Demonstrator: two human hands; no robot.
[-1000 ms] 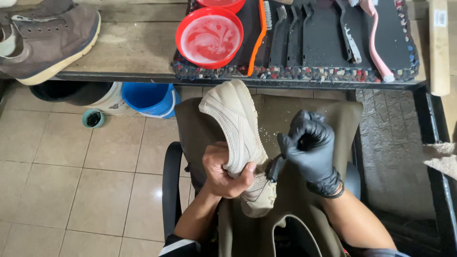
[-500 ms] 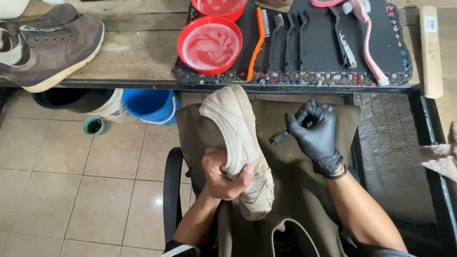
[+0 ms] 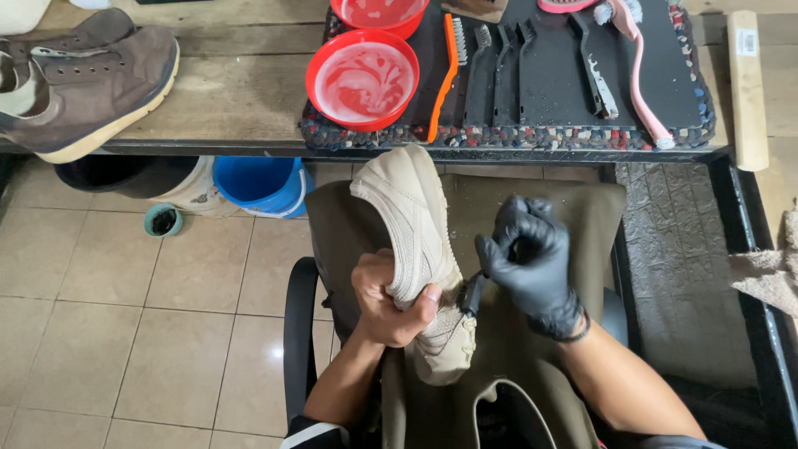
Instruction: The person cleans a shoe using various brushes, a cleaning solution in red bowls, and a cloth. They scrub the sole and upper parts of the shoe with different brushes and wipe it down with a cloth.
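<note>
1. So the beige sneaker [image 3: 413,241] is held up over the person's lap, above the olive apron [image 3: 532,216], toe pointing toward the tabletop [image 3: 224,100] and heel down near the knees. It's tipped on its side, not resting on anything.
2. Left hand [image 3: 389,299], bare, has its fingers wrapped tight around the middle of the shoe, thumb pressed on the upper. That's the only thing holding it up.
3. Right hand [image 3: 530,264] is in a black glove, fingers curled shut around a small dark brush [image 3: 474,293] whose head sits right at the side of the shoe near the heel. I can't see the bristles well enough to say how hard they're pressing.
4. Up on the tabletop: a red bowl [image 3: 362,79] of soapy-looking water on a black mat [image 3: 549,83], plus an orange brush [image 3: 442,75], a few dark brushes and a pink brush [image 3: 640,75]. A brown shoe [image 3: 83,79] sits off to the left.
5. Under the edge, a blue bucket [image 3: 258,183] on the tiled floor [image 3: 125,333].
6. What could go wrong, imo: one-handed grip on a probably wet shoe, so a hard scrub could twist it loose and drop it. Scrubbing too hard might also rough up the beige upper or flick dirty water onto the apron.
</note>
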